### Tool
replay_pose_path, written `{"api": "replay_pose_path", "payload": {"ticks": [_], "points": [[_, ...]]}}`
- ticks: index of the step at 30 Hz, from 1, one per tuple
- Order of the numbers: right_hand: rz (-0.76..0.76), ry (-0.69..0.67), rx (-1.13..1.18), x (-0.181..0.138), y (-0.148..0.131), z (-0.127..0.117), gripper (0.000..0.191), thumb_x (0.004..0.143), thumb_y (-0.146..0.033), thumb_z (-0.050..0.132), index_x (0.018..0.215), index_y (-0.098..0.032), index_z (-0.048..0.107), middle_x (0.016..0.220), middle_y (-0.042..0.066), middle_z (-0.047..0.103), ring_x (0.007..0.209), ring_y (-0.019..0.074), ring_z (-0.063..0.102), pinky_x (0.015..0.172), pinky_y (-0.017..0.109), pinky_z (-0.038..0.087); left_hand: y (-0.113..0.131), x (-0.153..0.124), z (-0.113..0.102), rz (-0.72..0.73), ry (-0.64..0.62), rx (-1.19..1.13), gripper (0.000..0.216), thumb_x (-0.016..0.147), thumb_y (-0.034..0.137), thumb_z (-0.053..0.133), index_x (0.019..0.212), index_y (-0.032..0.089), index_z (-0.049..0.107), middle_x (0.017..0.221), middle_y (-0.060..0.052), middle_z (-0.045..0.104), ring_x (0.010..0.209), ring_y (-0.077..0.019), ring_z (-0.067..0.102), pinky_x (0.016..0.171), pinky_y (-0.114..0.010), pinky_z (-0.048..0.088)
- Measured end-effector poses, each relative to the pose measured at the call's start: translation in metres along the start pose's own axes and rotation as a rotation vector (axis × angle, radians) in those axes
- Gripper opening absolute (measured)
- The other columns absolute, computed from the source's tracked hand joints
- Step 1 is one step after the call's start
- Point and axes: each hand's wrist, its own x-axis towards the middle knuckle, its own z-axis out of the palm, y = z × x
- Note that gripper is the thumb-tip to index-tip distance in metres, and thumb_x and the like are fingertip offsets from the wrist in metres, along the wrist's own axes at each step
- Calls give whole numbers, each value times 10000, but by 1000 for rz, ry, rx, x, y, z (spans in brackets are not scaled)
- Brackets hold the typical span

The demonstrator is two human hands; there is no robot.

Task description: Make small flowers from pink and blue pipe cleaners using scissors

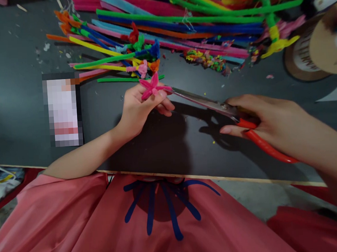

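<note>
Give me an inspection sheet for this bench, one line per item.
Surface: dark table, flecked with scraps.
Job's things: pink flower; scissors, red handles, tips at the flower.
Clutter: pipe cleaners heaped at far edge; finished flowers; trimmings; tape roll.
Grippers: left hand pinches the flower; right hand grips the scissors.
Cables: nothing seen.
Surroundings: pink apron below.

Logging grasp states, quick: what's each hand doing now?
Left hand: closed on a pink pipe-cleaner flower.
Right hand: closed on red-handled scissors, blades at the flower.
</note>
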Motion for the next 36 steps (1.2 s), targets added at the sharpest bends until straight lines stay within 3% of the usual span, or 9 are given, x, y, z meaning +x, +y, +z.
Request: {"api": "replay_pose_path", "payload": {"ticks": [8, 24, 36], "points": [[-37, 65, 19, 0, 6, 6, 460, 801, -650, 473, 974, -227, 528, 761, -13, 570, 585, 106, 528, 541, 222, 377, 0, 0, 0, -14, 15, -6, 126, 783, 274, 637, 782, 148, 640, 588, 60, 697, 465, -56, 639, 456, -132, 535], [-63, 75, 13, 1, 8, 4, 436, 805, -617, 501, 961, -212, 541, 730, -23, 555, 561, 85, 507, 531, 205, 371, 1, 0, 0, -25, 45, 63, 175, 763, 323, 649, 754, 157, 595, 582, 61, 682, 449, -53, 620, 441, -146, 518], [-94, 135, -15, 1, 9, 6, 380, 823, -566, 520, 932, -203, 548, 700, -26, 543, 550, 76, 499, 520, 195, 354, 0, 0, 0, -7, 24, 51, 122, 790, 258, 622, 762, 140, 612, 584, 50, 682, 444, -53, 624, 440, -138, 520]]}}
